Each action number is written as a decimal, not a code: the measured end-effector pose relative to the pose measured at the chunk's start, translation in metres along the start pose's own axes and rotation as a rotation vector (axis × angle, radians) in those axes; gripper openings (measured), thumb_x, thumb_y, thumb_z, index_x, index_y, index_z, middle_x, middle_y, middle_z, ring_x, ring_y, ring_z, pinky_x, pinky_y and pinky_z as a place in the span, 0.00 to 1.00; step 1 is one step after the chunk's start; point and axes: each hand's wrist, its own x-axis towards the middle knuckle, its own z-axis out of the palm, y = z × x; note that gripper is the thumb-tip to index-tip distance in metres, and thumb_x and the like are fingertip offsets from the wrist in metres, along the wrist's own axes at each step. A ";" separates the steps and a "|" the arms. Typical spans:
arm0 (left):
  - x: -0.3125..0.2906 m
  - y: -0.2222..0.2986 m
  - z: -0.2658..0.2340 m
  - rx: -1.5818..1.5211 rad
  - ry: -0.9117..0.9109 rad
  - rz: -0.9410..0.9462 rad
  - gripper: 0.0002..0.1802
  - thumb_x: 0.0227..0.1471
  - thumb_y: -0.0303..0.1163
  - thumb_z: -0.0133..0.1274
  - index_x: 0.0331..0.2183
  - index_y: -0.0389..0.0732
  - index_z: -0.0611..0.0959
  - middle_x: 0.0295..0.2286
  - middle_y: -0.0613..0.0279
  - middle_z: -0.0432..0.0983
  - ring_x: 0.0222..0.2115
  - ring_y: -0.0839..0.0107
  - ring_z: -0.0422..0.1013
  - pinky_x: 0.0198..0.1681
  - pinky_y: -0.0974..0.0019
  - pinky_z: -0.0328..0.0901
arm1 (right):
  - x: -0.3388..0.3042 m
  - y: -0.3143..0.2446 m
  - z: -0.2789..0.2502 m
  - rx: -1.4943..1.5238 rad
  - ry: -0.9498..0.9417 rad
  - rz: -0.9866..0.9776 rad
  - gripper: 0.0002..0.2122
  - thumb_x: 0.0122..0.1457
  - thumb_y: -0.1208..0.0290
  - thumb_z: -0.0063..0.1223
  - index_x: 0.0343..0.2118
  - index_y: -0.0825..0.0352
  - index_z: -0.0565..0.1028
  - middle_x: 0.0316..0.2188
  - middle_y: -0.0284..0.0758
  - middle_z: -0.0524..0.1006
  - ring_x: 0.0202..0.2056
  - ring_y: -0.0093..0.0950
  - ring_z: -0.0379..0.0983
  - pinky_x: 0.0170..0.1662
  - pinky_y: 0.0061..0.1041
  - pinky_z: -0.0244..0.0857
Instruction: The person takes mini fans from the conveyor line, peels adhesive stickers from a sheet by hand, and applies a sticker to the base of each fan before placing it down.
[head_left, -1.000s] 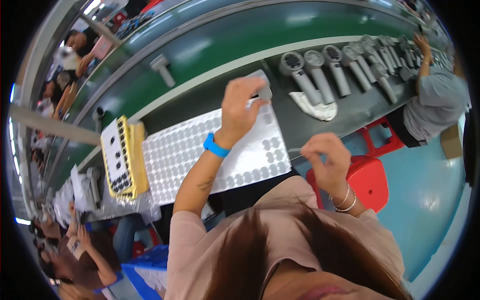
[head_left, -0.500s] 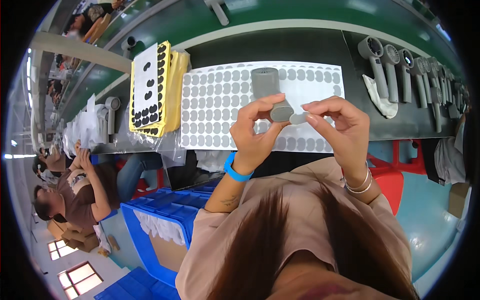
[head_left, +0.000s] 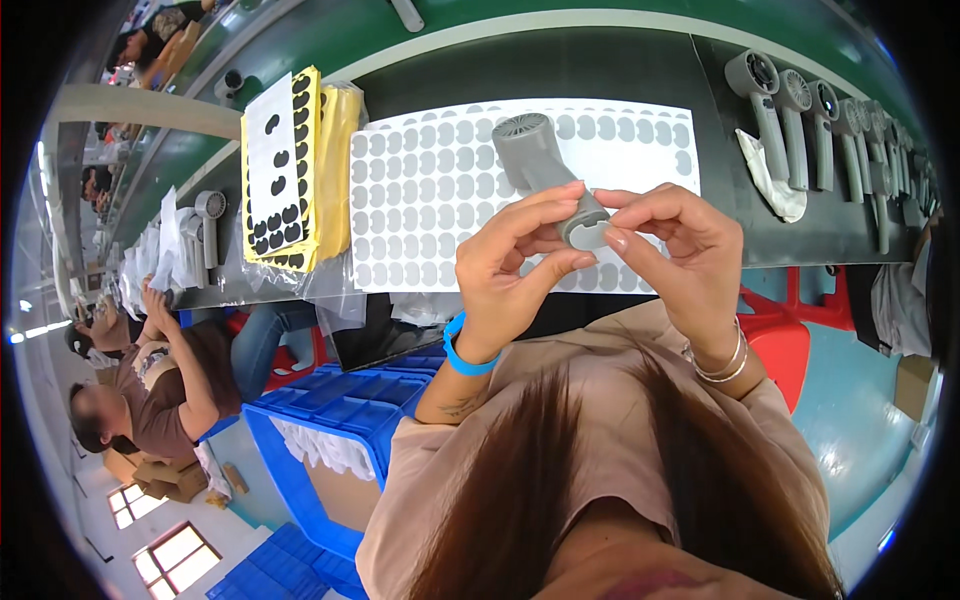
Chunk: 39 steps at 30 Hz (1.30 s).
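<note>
My left hand (head_left: 515,265) is closed round the handle of a grey handheld fan (head_left: 537,158), its vented head tilted away from me. The handle's end faces me. Against that end lies a small grey sticker (head_left: 588,236), pinched at its right edge by the fingertips of my right hand (head_left: 672,245). How much of the sticker is stuck down I cannot tell. Below the fan lies a white sheet of grey stickers (head_left: 420,215) in rows; an area at its upper right has lost its stickers.
Yellow-backed sheets with black stickers (head_left: 285,215) lie in plastic at the left. Several grey fans (head_left: 770,135) line the right side, beside a crumpled white cloth (head_left: 775,185). A blue crate (head_left: 330,420) and red stool (head_left: 780,350) stand below table height. Another person (head_left: 165,390) sits at left.
The sticker has come from beside the fan's handle end onto it, with my right fingers moving left. The fan has tilted, its head shifting up and slightly left.
</note>
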 end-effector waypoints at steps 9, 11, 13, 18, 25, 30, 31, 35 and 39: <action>-0.001 0.001 -0.002 -0.088 -0.016 -0.056 0.20 0.41 0.11 0.55 0.41 0.28 0.76 0.46 0.45 0.70 0.35 0.66 0.75 0.36 0.68 0.74 | -0.001 -0.001 -0.001 -0.015 0.000 0.001 0.05 0.49 0.85 0.57 0.30 0.73 0.75 0.29 0.36 0.76 0.42 0.29 0.74 0.44 0.23 0.69; -0.001 0.001 -0.002 -0.109 -0.018 -0.063 0.20 0.42 0.11 0.55 0.41 0.28 0.76 0.46 0.45 0.70 0.36 0.65 0.75 0.37 0.68 0.74 | -0.001 0.000 -0.001 -0.014 0.000 0.004 0.05 0.49 0.84 0.57 0.30 0.73 0.75 0.29 0.36 0.76 0.42 0.28 0.74 0.44 0.23 0.69; -0.001 0.001 -0.001 -0.097 -0.006 -0.073 0.19 0.43 0.11 0.54 0.41 0.29 0.76 0.46 0.45 0.70 0.39 0.65 0.74 0.38 0.68 0.74 | -0.001 0.000 -0.001 -0.013 0.001 0.007 0.05 0.49 0.84 0.57 0.30 0.73 0.75 0.29 0.36 0.77 0.42 0.28 0.74 0.44 0.23 0.69; -0.001 0.000 -0.001 -0.103 -0.014 -0.065 0.19 0.43 0.12 0.54 0.41 0.28 0.76 0.46 0.44 0.70 0.40 0.64 0.73 0.39 0.68 0.73 | -0.002 0.000 -0.002 -0.021 0.000 0.012 0.04 0.50 0.84 0.57 0.29 0.73 0.75 0.30 0.36 0.77 0.42 0.27 0.74 0.44 0.22 0.69; 0.000 0.000 0.002 -0.137 0.002 -0.073 0.18 0.44 0.12 0.54 0.41 0.28 0.76 0.46 0.43 0.70 0.40 0.64 0.73 0.40 0.68 0.73 | -0.002 0.000 -0.001 -0.010 0.016 0.023 0.04 0.50 0.84 0.57 0.29 0.72 0.75 0.29 0.36 0.77 0.42 0.28 0.74 0.43 0.22 0.69; -0.001 -0.001 0.003 -0.140 0.008 -0.071 0.18 0.44 0.12 0.55 0.41 0.27 0.76 0.45 0.42 0.70 0.41 0.63 0.73 0.40 0.68 0.73 | -0.003 0.001 -0.001 -0.023 0.028 0.006 0.04 0.49 0.84 0.57 0.29 0.72 0.75 0.29 0.36 0.77 0.42 0.28 0.75 0.43 0.22 0.69; -0.001 -0.001 0.003 -0.139 0.013 -0.069 0.18 0.43 0.12 0.55 0.40 0.27 0.76 0.45 0.42 0.70 0.41 0.63 0.73 0.40 0.67 0.73 | -0.003 0.001 -0.001 -0.023 0.029 0.006 0.04 0.49 0.84 0.57 0.29 0.72 0.75 0.29 0.36 0.77 0.42 0.28 0.75 0.43 0.22 0.69; -0.001 0.000 0.003 -0.127 0.017 -0.070 0.17 0.44 0.12 0.55 0.40 0.27 0.76 0.45 0.42 0.70 0.41 0.63 0.73 0.40 0.67 0.73 | -0.003 0.002 0.000 -0.030 0.042 -0.007 0.04 0.49 0.84 0.57 0.28 0.72 0.75 0.29 0.36 0.77 0.41 0.28 0.75 0.42 0.22 0.69; -0.001 0.000 0.004 -0.124 0.029 -0.065 0.17 0.44 0.13 0.55 0.40 0.27 0.76 0.45 0.42 0.71 0.41 0.63 0.72 0.41 0.67 0.73 | -0.003 0.003 0.001 -0.042 0.049 -0.017 0.04 0.48 0.84 0.57 0.28 0.72 0.75 0.28 0.36 0.77 0.41 0.29 0.75 0.42 0.22 0.69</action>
